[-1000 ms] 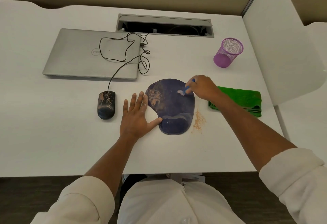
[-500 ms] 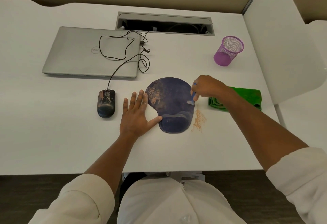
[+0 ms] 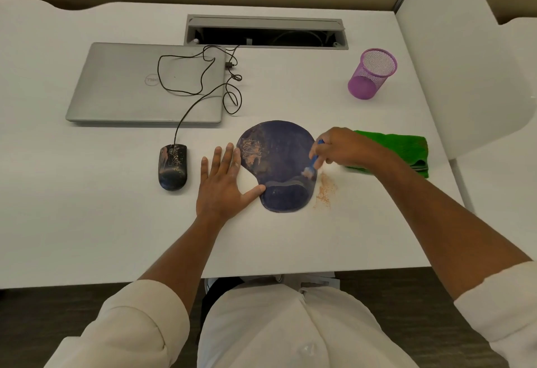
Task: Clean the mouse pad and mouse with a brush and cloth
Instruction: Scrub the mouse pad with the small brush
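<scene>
A white desk (image 3: 87,222) fills the view. A closed silver laptop (image 3: 139,82) lies toward its far left edge. The dark blue mouse pad with wrist rest (image 3: 279,158) sits mid-desk, the folded green cloth (image 3: 404,146) near the right edge. The left hand (image 3: 222,184) presses flat, fingers spread, touching the pad's left side. The right hand (image 3: 340,146) grips a small blue brush (image 3: 312,164), bristles at the pad's right side. The dusty black wired mouse (image 3: 172,167) lies left of the pad.
</scene>
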Demonstrator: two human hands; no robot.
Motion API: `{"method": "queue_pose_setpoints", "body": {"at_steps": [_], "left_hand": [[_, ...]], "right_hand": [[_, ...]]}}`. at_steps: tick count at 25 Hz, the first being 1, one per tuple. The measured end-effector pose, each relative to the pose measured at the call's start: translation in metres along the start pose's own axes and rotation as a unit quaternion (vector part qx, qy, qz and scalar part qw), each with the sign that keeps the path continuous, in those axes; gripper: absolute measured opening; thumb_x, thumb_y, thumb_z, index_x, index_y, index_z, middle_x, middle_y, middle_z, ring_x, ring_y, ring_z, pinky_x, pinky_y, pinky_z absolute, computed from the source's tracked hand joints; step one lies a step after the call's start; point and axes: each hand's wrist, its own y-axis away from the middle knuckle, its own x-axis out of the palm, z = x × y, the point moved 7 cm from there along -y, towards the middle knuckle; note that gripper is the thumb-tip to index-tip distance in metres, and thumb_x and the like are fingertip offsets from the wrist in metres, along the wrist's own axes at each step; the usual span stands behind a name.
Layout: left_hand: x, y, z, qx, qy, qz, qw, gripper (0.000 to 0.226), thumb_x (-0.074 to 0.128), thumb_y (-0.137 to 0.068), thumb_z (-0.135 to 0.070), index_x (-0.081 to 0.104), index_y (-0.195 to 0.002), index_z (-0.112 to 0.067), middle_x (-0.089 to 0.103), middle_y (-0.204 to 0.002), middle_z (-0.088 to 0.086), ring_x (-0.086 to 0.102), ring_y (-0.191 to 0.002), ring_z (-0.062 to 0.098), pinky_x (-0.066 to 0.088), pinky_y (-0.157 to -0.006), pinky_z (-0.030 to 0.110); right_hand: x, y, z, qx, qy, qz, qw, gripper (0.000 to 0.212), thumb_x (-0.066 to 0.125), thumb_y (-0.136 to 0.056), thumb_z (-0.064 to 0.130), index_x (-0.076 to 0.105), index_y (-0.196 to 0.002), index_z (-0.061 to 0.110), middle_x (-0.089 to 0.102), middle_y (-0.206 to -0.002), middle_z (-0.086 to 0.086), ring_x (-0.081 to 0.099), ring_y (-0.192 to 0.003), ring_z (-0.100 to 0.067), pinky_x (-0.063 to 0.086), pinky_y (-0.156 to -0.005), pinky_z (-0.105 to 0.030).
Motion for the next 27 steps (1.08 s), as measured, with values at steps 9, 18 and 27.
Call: {"method": "queue_pose_setpoints", "body": {"at_steps": [9, 18, 27], "left_hand": [[0.000, 0.000, 0.000, 0.002, -0.001, 0.005, 1.000, 0.110, 0.021, -0.082, -0.093, 0.001, -0.164, -0.021, -0.004, -0.172, 0.000, -0.012, -0.157, 0.022, -0.004, -0.127, 0.050], [0.000, 0.000, 0.000, -0.003, 0.003, 0.003, 1.000, 0.111, 0.023, -0.081, -0.093, 0.004, -0.164, -0.021, -0.002, -0.172, -0.001, -0.010, -0.158, 0.020, -0.003, -0.127, 0.050], [0.001, -0.001, 0.000, -0.003, -0.004, 0.005, 1.000, 0.111, 0.023, -0.082, -0.093, 0.002, -0.164, -0.021, -0.004, -0.172, -0.001, -0.011, -0.157, 0.020, -0.002, -0.127, 0.050]], "right_hand": [[-0.016, 0.004, -0.016, -0.002, -0.047, -0.070, 0.996, 0.023, 0.050, -0.092, 0.015, 0.073, -0.092, 0.013, 0.076, -0.082, -0.002, 0.068, -0.080, -0.018, 0.053, -0.075, -0.031], [-0.013, -0.007, -0.026, 0.022, -0.020, -0.033, 0.999, 0.021, 0.051, -0.091, 0.014, 0.072, -0.091, 0.014, 0.075, -0.079, 0.001, 0.063, -0.076, -0.011, 0.046, -0.066, -0.024], [0.002, -0.001, -0.015, 0.014, 0.020, 0.045, 0.999, 0.021, 0.053, -0.087, 0.013, 0.074, -0.090, 0.015, 0.076, -0.079, 0.001, 0.065, -0.077, -0.012, 0.046, -0.067, -0.025]]}}
